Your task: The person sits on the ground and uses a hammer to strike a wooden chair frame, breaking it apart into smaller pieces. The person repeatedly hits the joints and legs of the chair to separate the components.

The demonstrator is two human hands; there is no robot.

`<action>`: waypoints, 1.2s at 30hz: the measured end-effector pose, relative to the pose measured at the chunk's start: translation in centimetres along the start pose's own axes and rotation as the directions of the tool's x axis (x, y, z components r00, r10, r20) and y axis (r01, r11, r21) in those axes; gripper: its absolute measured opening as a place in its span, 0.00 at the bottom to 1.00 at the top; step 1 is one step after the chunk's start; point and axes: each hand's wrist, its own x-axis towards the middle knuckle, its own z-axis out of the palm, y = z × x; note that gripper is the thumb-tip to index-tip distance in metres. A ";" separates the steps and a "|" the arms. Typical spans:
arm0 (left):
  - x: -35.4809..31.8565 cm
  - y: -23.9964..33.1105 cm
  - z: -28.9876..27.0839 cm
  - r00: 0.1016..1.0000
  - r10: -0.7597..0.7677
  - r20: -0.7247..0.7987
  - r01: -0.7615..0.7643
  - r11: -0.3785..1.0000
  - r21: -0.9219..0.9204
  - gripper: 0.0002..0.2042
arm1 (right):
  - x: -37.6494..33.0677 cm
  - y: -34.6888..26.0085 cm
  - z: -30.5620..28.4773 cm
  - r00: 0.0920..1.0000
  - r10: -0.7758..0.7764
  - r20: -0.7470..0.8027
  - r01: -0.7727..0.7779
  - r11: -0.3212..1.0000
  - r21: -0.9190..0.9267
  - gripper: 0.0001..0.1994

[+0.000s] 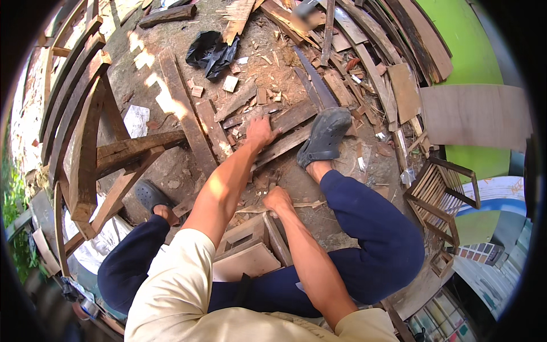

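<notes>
Outdoor woodworking yard, bare dirt ground (171, 171) strewn with offcuts and splinters, weathered planks (364, 51) piled beyond it, curved timber frame (85, 125) at its left, slatted wooden chair (441, 194) at its right

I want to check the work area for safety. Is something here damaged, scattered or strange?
Yes. Broken wood scraps and chips are scattered over the dirt ground. A crumpled black plastic bag lies among them. The left hand presses on a weathered plank; the right hand rests near a small wooden frame.
</notes>
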 end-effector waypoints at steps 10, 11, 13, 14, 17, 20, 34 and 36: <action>1.5 0.2 -2.3 0.981 0.136 0.138 -0.174 0.931 0.320 0.43 | 0.9 0.7 -0.9 0.997 -0.057 -0.061 0.057 0.998 -0.005 0.15; 1.8 -0.5 -4.0 0.952 0.134 0.274 -0.202 0.951 0.236 0.41 | 1.0 0.7 -0.8 0.996 -0.078 -0.050 0.076 0.997 -0.028 0.15; 1.4 -3.7 -5.3 0.955 0.146 0.257 -0.163 0.986 0.043 0.35 | 1.7 0.2 -0.2 0.990 -0.140 -0.014 0.139 0.987 -0.080 0.15; 0.8 -5.5 -6.2 0.958 0.124 0.258 -0.113 0.992 -0.055 0.34 | 1.9 -0.2 0.1 0.992 -0.126 0.014 0.126 0.989 -0.082 0.16; -3.3 -8.1 -8.6 0.984 0.144 0.107 -0.107 0.948 -0.299 0.31 | 2.9 -0.2 0.1 0.994 -0.107 0.032 0.109 0.990 -0.092 0.16; -9.1 -11.1 -8.7 0.980 0.006 -0.200 -0.071 0.944 -0.323 0.35 | 3.7 0.3 0.9 0.992 -0.126 -0.014 0.124 0.987 -0.101 0.16; -23.6 -4.0 -1.5 0.835 -0.512 -0.198 0.440 0.840 -0.316 0.48 | 2.7 3.4 1.7 0.987 -0.157 -0.027 0.159 0.976 0.150 0.11; -23.3 -3.6 -0.6 0.857 -0.477 -0.197 0.403 0.857 -0.322 0.49 | 3.5 4.4 2.7 0.989 -0.136 -0.058 0.143 0.977 0.157 0.13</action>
